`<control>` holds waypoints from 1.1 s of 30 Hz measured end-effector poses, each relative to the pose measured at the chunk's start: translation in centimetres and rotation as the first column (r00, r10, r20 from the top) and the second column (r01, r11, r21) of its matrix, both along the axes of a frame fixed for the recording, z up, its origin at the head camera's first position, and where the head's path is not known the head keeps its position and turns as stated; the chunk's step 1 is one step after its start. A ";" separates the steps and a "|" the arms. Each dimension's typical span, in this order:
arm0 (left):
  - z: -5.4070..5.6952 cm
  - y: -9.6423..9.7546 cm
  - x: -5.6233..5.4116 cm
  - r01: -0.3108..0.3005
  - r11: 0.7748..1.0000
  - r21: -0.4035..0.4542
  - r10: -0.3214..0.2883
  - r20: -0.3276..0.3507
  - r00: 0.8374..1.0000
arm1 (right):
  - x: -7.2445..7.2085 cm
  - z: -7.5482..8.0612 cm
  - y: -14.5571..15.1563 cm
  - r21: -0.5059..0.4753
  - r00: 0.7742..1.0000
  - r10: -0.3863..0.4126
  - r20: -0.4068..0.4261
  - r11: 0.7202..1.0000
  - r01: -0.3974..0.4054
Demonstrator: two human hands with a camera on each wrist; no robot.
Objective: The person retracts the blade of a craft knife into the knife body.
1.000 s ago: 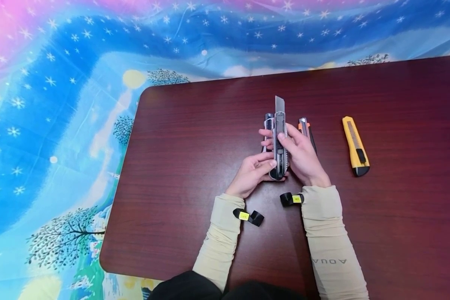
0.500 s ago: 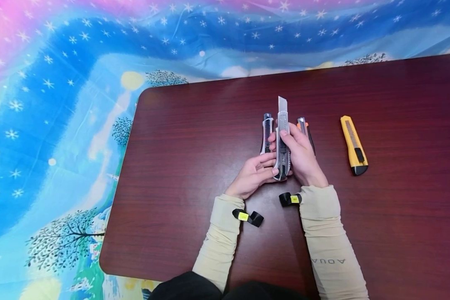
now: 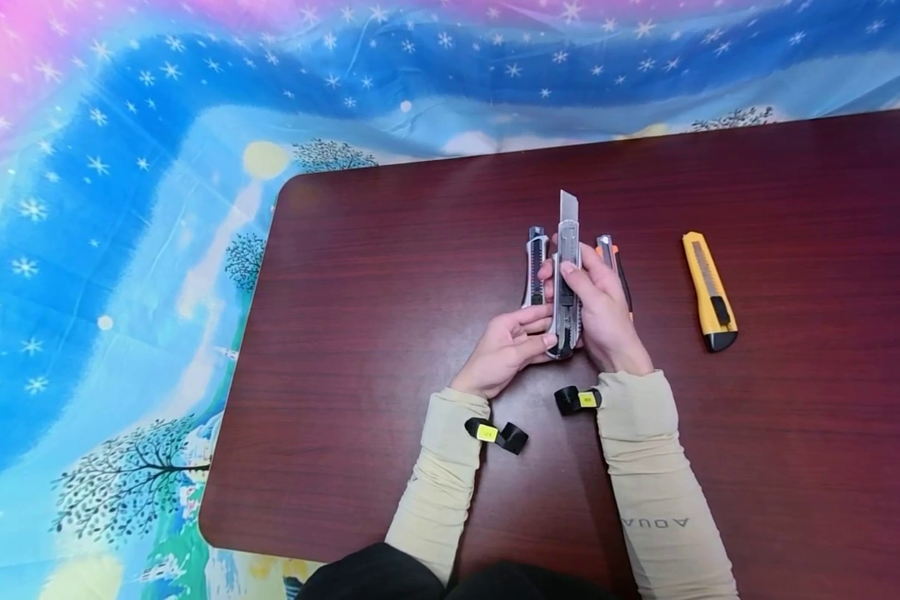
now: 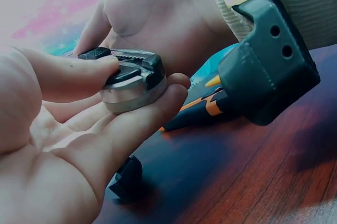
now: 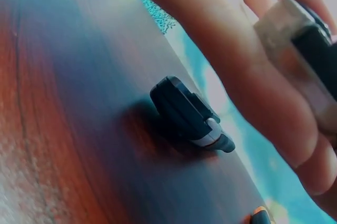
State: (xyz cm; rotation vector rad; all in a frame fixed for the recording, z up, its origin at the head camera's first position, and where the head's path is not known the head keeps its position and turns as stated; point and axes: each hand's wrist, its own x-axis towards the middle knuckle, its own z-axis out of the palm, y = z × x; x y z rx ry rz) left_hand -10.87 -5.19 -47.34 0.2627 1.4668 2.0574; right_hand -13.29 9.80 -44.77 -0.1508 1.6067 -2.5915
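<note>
Both hands hold a silver-and-black snap-off utility knife [image 3: 567, 287] above the table, its blade [image 3: 567, 207] extended and pointing to the far side. My left hand [image 3: 504, 346] pinches the butt end, thumb on top and fingers beneath, as the left wrist view shows on the knife [image 4: 134, 89]. Higher on the body, my right hand [image 3: 607, 308] grips it with the thumb on the upper face and fingers curled behind. In the right wrist view, fingers hide part of the knife [image 5: 295, 39].
A second silver-and-black utility knife [image 3: 536, 267] lies just left of the held one. Partly behind the right hand lies an orange-and-black utility knife [image 3: 619, 262]. Farther right is a yellow utility knife [image 3: 708, 292] with a black end. All rest on the dark red-brown table [image 3: 375, 350].
The held knife has shifted slightly right, showing more of the knife behind it. The right fingers have drawn in around its body. Both hands keep hold of it.
</note>
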 end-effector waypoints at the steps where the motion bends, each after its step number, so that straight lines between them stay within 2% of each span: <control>1: 0.0 0.0 0.0 -0.003 1.000 0.000 0.003 0.002 1.000 | 0.0 0.0 0.0 -0.002 1.000 -0.001 0.000 1.000 0.001; 33: 0.1 -0.1 -0.1 -0.040 0.997 0.070 0.037 0.052 0.998 | 0.1 0.0 -0.1 -0.021 0.999 0.026 -0.023 0.999 -0.026</control>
